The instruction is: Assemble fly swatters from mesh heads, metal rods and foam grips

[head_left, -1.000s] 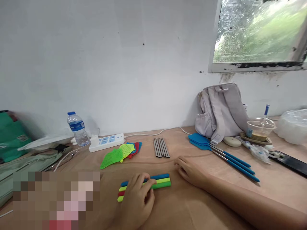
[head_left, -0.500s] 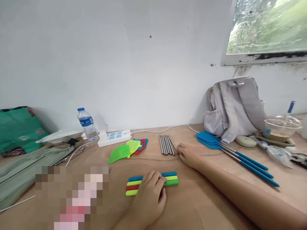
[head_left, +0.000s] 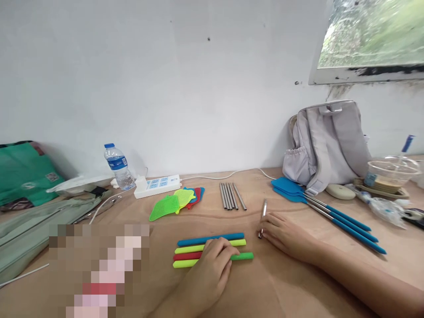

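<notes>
Left hand (head_left: 212,269) rests fingers-down on coloured sticks (head_left: 212,248), near front edge of table (head_left: 298,287), gripping green stick (head_left: 243,256). Right hand (head_left: 285,234) just right, fingers pinched on metal rod (head_left: 263,217), tilted toward back edge. More rods (head_left: 232,196) lie beyond.

A water bottle (head_left: 116,165) stands beside a white power strip (head_left: 157,186), with a grey backpack (head_left: 326,143) (slumped against the wall) far right.

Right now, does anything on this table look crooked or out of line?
Yes. One metal rod lies apart from the neat row of metal rods, held by the right hand. Under the left hand, the green handle sticks out to the right past the other colored handles.
</notes>
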Demonstrator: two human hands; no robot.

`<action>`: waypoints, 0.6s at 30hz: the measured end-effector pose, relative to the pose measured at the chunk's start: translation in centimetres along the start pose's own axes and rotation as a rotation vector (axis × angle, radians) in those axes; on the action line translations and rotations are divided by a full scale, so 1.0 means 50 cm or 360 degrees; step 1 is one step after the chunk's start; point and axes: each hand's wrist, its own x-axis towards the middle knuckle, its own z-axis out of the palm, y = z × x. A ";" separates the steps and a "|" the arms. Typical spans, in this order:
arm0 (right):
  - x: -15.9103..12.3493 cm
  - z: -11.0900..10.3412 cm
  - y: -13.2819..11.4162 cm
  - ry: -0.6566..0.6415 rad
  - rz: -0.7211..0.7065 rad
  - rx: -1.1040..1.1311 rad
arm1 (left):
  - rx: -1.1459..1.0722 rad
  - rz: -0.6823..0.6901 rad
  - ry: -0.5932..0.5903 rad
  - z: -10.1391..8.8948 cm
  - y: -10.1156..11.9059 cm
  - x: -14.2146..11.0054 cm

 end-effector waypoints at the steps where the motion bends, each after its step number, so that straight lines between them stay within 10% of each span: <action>1: -0.012 -0.007 -0.012 -0.0027 -0.0003 0.0041 | -0.0004 -0.0002 0.0005 0.000 -0.001 0.000; 18: -0.015 -0.003 -0.077 -0.0071 0.0026 0.0233 | -0.0007 0.0064 0.0036 -0.001 -0.006 0.012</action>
